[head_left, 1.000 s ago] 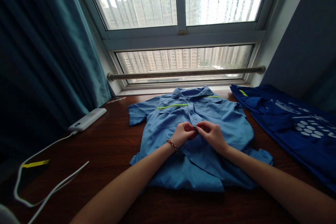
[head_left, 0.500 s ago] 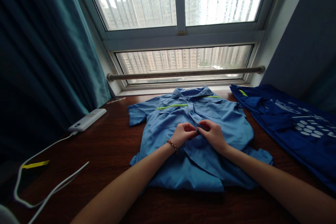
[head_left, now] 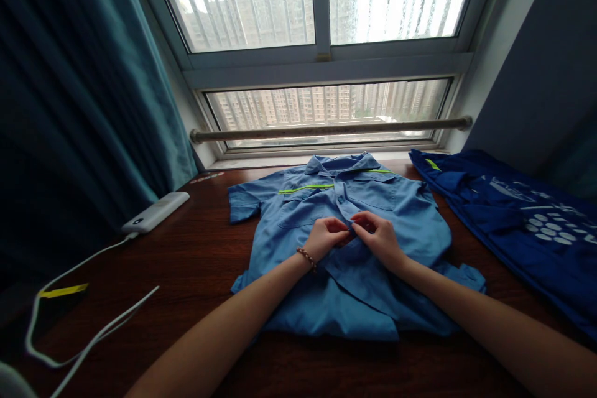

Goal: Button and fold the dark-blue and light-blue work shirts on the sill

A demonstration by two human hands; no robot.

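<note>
A light blue short-sleeved shirt (head_left: pixel 289 230) with a yellow-green chest stripe lies face up on the dark wooden table (head_left: pixel 186 267), collar toward the window. My left hand (head_left: pixel 326 235), with a beaded bracelet on the wrist, pinches the shirt's front placket at mid-chest. My right hand (head_left: pixel 379 237) pinches the same placket edge right beside it, fingertips almost touching the left hand's. Below my hands the shirt front lies open and folded over. What sits between the fingertips is too small to make out.
A dark blue garment (head_left: pixel 522 217) with white print lies at the right. A white power bank (head_left: pixel 156 211) with a white cable (head_left: pixel 84 336) sits at the left, near a teal curtain (head_left: pixel 84 93). A yellow tag (head_left: pixel 63 291) lies by the left edge. A window rail (head_left: pixel 326 130) runs behind.
Both hands stay at the placket; only the fingertips have shifted slightly, the right hand's fingers curling closer to the left hand. The shirt has not moved.
</note>
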